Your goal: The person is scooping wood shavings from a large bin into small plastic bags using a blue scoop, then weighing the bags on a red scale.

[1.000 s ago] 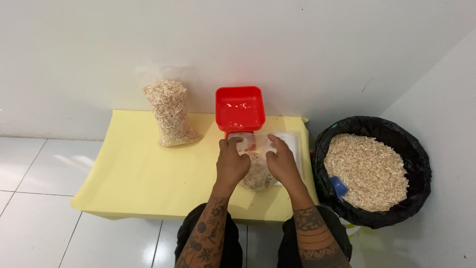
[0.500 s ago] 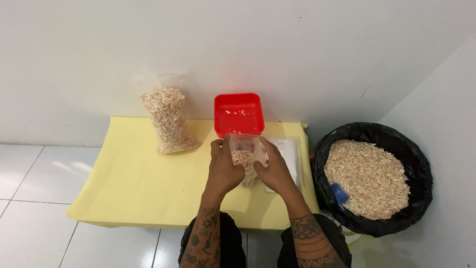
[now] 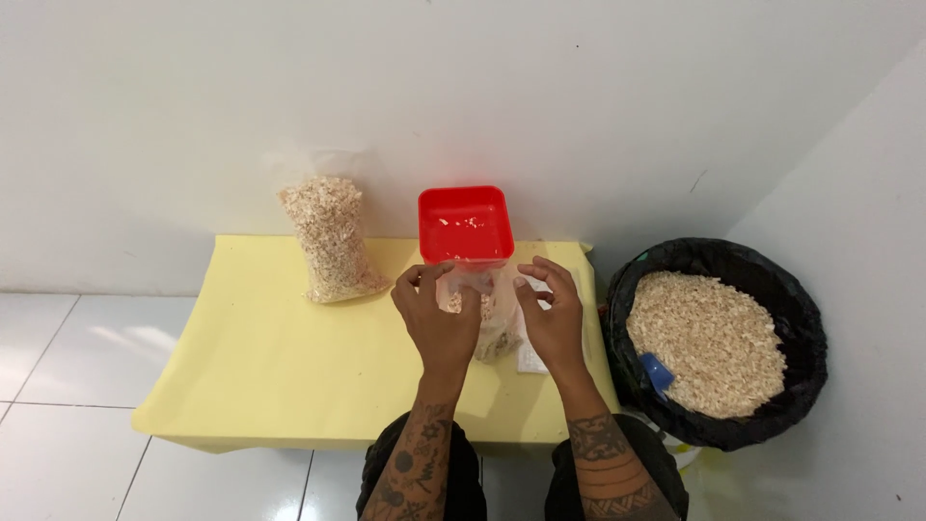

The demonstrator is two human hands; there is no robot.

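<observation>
Both hands, left hand (image 3: 436,318) and right hand (image 3: 554,315), pinch the clear bag (image 3: 494,318) between them

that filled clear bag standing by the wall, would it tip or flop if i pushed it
The filled clear bag would probably slump rather than slide: it is thin plastic packed with loose pale flakes, so it looks soft, not stiff. It stands tall on a narrow base on the yellow table and seems to rest against the wall, so a sideways push could well topple it. It is probably light for its size.

Bare forearms, no sleeves; dark tattoos of small figures above the left hand (image 3: 439,323), banded patterns above the right hand (image 3: 555,323). Dark trousers.
</observation>
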